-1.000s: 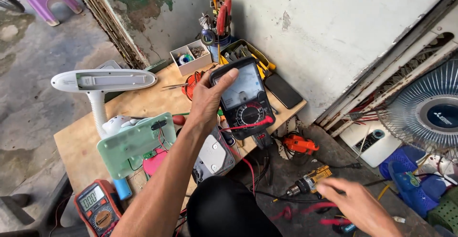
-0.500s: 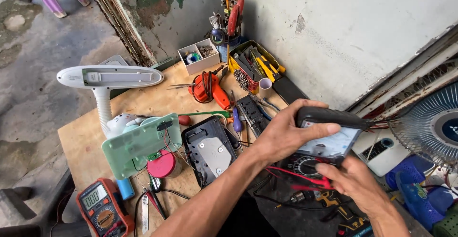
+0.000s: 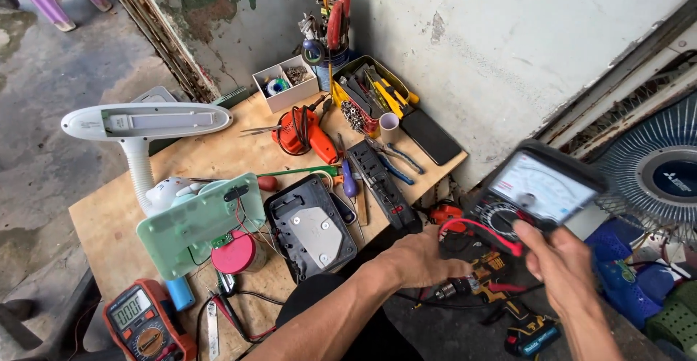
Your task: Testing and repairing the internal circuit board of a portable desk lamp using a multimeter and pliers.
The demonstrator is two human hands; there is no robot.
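Observation:
A black analog multimeter with a white dial face hangs in the air right of the wooden table. My right hand holds it from below, thumb on its lower edge. My left hand grips the meter's lower left side, where red and black test leads trail off. The meter is blurred by motion.
On the table lie a black device casing, a white desk lamp, a green circuit-board housing, an orange digital multimeter, an orange soldering gun, a power strip and a yellow tool tray. A cordless drill lies on the floor; a fan stands right.
The analog multimeter has been carried from over the table off to the right, beyond the table's edge. My right hand has come up and taken hold of it.

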